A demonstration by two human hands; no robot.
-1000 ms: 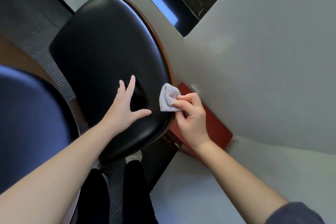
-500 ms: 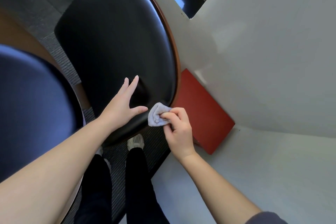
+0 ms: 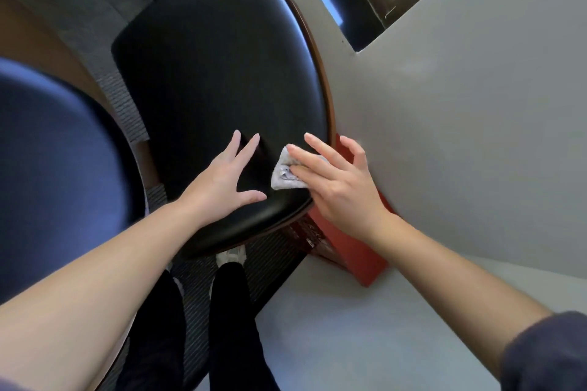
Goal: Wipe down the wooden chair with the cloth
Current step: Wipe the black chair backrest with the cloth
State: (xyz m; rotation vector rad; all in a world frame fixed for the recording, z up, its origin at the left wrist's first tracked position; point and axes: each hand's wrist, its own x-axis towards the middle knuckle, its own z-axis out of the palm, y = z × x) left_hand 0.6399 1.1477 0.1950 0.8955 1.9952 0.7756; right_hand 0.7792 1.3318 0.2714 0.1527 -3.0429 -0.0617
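Office-like room: ribbed grey carpet (image 3: 127,111) under a black-padded chair (image 3: 222,67), white desk (image 3: 333,343) to its right, blue seat (image 3: 57,168) to its left.

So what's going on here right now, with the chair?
A person is wiping the black padded chair seat. The left hand rests flat on it, fingers spread. The right hand presses a small crumpled grey cloth onto the seat with straight fingers, close to the brown wooden rim. A red flat box lies beside the chair.
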